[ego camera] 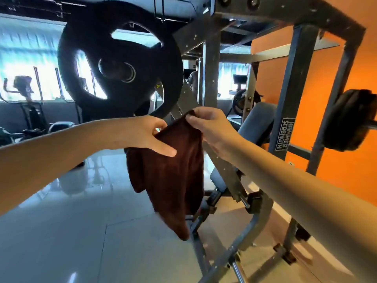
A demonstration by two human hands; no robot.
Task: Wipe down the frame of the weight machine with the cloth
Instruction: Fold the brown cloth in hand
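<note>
A dark brown cloth (171,176) hangs in front of me, over the slanted grey arm of the weight machine frame (210,58). My right hand (212,129) pinches the cloth's top corner, right by the slanted arm. My left hand (146,135) holds the cloth's upper left edge, thumb lying across its front. The cloth's lower end dangles free above the frame's base bars (242,231). The part of the arm behind the cloth is hidden.
A large black weight plate (120,58) hangs on the arm just above my hands. Another plate (350,119) sits on a peg at right by the orange wall (326,88). Grey seat pads (257,123) lie behind. Glossy tiled floor (81,231) spreads left; cardio machines (24,103) stand by the windows.
</note>
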